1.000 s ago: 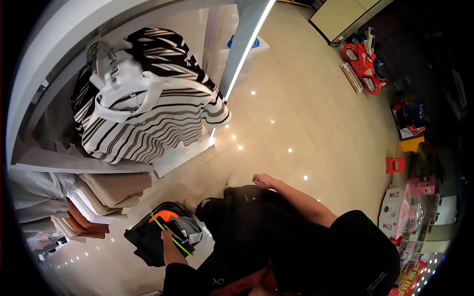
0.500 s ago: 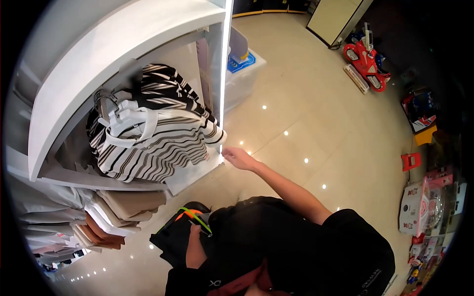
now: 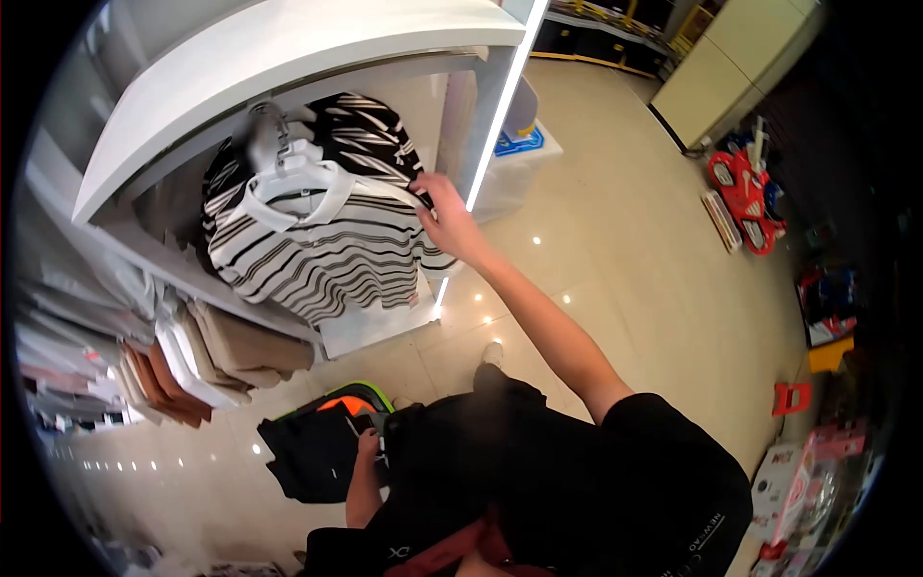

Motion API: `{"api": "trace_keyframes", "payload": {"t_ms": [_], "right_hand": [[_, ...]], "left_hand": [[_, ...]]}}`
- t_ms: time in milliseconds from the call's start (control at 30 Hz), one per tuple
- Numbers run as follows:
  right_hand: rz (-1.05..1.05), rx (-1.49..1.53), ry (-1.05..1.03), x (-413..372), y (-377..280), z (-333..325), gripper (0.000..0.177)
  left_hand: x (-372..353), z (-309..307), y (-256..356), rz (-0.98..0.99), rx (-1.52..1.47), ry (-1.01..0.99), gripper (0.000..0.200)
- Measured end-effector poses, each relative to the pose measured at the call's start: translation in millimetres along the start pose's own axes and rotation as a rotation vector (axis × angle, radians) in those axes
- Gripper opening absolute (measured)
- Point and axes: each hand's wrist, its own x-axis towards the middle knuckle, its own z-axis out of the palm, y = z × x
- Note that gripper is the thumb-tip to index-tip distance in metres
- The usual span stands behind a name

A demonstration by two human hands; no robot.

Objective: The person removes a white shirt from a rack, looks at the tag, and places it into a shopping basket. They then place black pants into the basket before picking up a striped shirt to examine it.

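Note:
A white polo shirt with dark stripes (image 3: 336,255) hangs at the front of a rail inside the white shelf unit, with a black-and-white patterned shirt (image 3: 370,130) behind it. At the striped shirt's shoulder is my right hand (image 3: 448,219), its thumb and fingers apart and touching the fabric. Low down, my left hand (image 3: 368,442) is closed at the top edge of a black garment (image 3: 312,452); the exact grip is small in view. Beside that garment lies something orange with a green rim (image 3: 356,396).
The white shelf unit (image 3: 288,38) has a lit edge strip. Folded-over brown and beige garments (image 3: 231,346) hang below left. A red toy motorbike (image 3: 745,197) stands on the tiled floor to the right, near a red stool (image 3: 792,398) and boxed toys.
My right hand has moved up from the shelf's lower corner to the striped shirt's shoulder. The view has shifted, and my left hand remains at the black garment.

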Motion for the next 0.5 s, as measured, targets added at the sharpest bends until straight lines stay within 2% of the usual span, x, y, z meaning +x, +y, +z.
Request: {"api": "trace_keyframes", "payload": {"t_ms": [67,133,167,233,267,400,500], "right_hand": [[0.108,-0.024,-0.024,22,7,8,0.044],[0.019,-0.18,0.01,36,27,20,0.045],[0.018,-0.172,0.014,38,38,28,0.045],[0.167,-0.14,-0.139,34,60,42,0.043],[0.168,-0.156,-0.165,35,56,36,0.043],[0.184,-0.195,-0.197,30,37,23,0.042],[0.033,-0.209,-0.147,15,23,28,0.046]], "left_hand": [[0,9,-22,0.034,-0.042,0.062,0.034],[-10,16,-19,-0.013,-0.1,0.066,0.031],[-26,29,-15,-0.078,-0.412,0.108,0.03],[-30,51,-22,0.041,-0.543,0.029,0.028],[-44,56,-5,0.096,-0.611,-0.017,0.028],[-45,63,-11,0.135,-0.494,-0.031,0.028],[-47,52,-3,0.172,-0.37,-0.048,0.028]]}}
